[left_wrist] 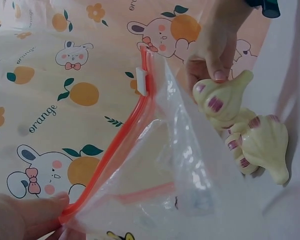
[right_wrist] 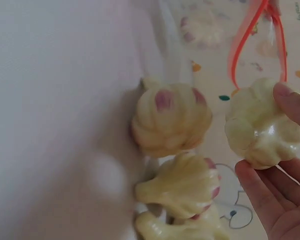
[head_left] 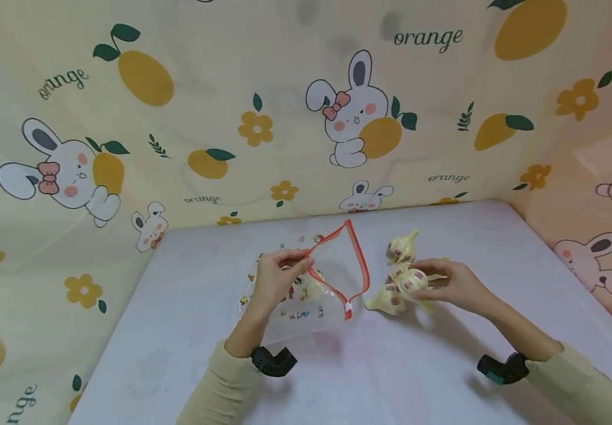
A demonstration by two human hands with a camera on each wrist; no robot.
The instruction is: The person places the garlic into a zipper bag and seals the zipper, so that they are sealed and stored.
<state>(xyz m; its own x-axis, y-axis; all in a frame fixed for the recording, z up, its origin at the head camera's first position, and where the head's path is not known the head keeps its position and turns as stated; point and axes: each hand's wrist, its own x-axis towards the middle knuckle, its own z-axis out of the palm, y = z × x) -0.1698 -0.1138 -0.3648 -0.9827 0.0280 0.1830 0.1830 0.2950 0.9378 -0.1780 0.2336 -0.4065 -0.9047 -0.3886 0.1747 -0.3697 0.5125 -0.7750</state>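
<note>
My left hand (head_left: 276, 280) pinches the red zip edge of a clear plastic zip bag (head_left: 298, 327) printed with small cartoon figures. The bag's mouth gapes toward the right, and a white slider (left_wrist: 141, 81) sits at one end of the zip. Through the plastic a pale garlic bulb (right_wrist: 202, 30) shows inside. With thumb and fingers, my right hand (head_left: 460, 286) grips another garlic bulb (right_wrist: 262, 127), raised just over the loose ones. Several cream bulbs with purple patches lie beside the bag mouth, among them a near bulb (head_left: 387, 301) and a far bulb (head_left: 403, 247).
A white-covered table (head_left: 178, 354) carries everything. Behind it hangs a cream cloth (head_left: 285, 71) printed with rabbits and oranges, and a pinkish cloth (head_left: 577, 195) borders the right side. Black wrist devices sit on both arms, over beige sleeves.
</note>
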